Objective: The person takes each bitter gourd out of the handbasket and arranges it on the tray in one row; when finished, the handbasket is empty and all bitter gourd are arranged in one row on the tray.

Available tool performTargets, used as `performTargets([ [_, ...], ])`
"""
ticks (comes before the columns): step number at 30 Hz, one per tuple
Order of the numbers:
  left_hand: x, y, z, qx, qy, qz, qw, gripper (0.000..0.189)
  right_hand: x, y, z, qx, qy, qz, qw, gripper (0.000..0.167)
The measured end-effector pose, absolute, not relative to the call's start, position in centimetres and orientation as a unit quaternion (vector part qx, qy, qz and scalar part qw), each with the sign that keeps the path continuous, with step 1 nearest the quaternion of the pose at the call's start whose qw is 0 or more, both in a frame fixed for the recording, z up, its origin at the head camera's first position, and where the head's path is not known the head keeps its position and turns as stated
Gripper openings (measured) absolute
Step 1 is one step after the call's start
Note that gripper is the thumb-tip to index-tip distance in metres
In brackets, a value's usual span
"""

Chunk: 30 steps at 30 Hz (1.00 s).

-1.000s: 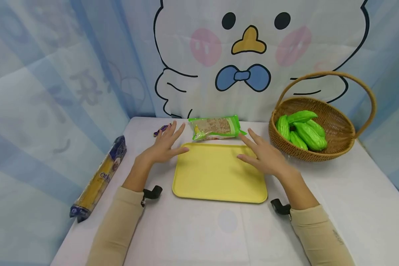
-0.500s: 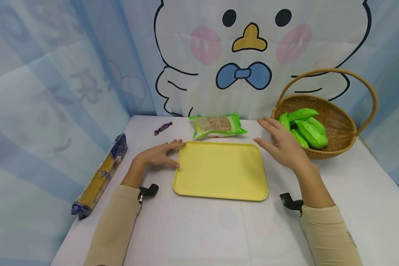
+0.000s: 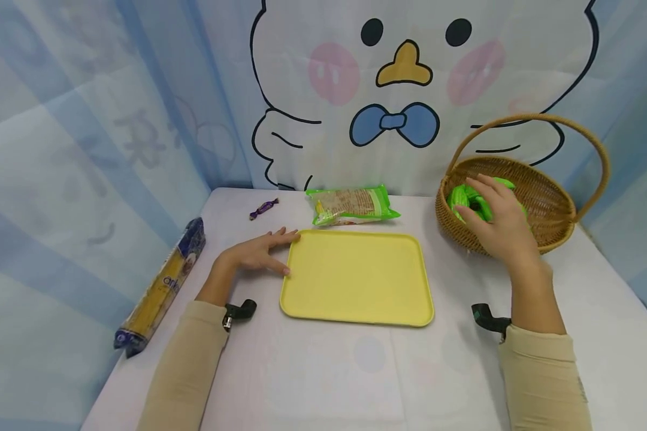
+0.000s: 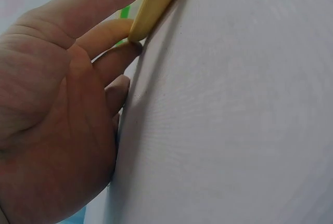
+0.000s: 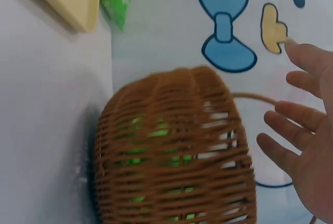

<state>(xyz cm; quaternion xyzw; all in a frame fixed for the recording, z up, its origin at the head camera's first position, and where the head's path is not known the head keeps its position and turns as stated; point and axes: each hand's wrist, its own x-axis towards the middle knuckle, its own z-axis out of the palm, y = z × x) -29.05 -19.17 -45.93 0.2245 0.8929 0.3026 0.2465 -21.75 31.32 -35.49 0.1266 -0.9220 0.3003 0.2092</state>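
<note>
My left hand [image 3: 254, 251] rests at the left edge of the yellow tray [image 3: 356, 278], thumb and fingertips touching its rim. In the left wrist view the fingers [image 4: 117, 60] reach the tray's side [image 4: 156, 8]. Over the wicker basket [image 3: 463, 235] hovers my right hand [image 3: 498, 221], fingers spread and slightly bent, holding nothing. Bright green ridged vegetables [image 3: 457, 202], like bitter melons, lie in the basket, partly hidden by that hand. The right wrist view shows the right hand [image 5: 307, 120] apart from the basket's woven side [image 5: 171, 156].
Behind the tray lies a green-and-clear food packet [image 3: 353, 206], with a purple wrapped candy [image 3: 263, 209] to its left. A long blue-and-yellow package [image 3: 162, 287] lies along the table's left edge. The basket's tall handle [image 3: 534, 118] arches above the vegetables.
My right hand has moved right, from above the tray to over the basket. My left hand has lowered to the tray's left edge, uncovering the candy.
</note>
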Motion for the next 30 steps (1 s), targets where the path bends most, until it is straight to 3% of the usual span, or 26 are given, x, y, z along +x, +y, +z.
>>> performTargets([
  [16, -28.8, -19.2, -46.0, 0.220, 0.893, 0.297, 0.257, 0.110, -24.1, 37.1, -35.7, 0.082, -0.969, 0.217, 0.088, 0.063],
  [30, -29.0, -19.3, -45.8, 0.217, 0.893, 0.296, 0.260, 0.112, -26.5, 39.9, -35.0, 0.093, -0.984, 0.147, -0.031, 0.062],
])
